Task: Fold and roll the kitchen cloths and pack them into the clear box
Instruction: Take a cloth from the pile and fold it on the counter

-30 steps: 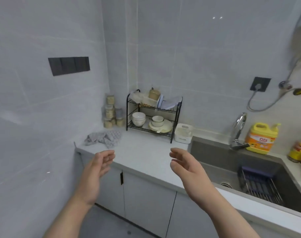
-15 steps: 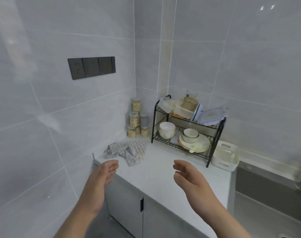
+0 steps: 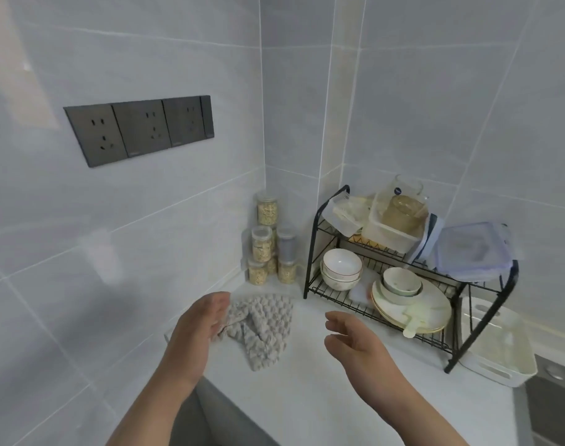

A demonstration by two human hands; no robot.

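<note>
A crumpled heap of grey waffle-textured kitchen cloths [image 3: 263,326] lies on the white counter [image 3: 323,397] near the left wall. My left hand [image 3: 199,326] hovers just in front of the heap's left edge, fingers relaxed, holding nothing. My right hand [image 3: 352,339] floats above the counter to the right of the cloths, fingers loosely curved and empty. A clear lidded box [image 3: 471,251] leans on the top tier of the black wire rack [image 3: 313,252]. Another clear box [image 3: 395,226] stands beside it with a glass jar inside.
Bowls [image 3: 340,268] and plates [image 3: 413,307] fill the rack's lower tier. Stacked jars of grain [image 3: 268,243] stand in the corner. A white basket [image 3: 496,349] sits right of the rack by the sink edge. Dark wall sockets [image 3: 139,128] are on the left wall.
The view has closed in on the counter corner and turned left; the sink has left the frame. Both hands have come nearer the cloths, the left one now at the heap's edge.
</note>
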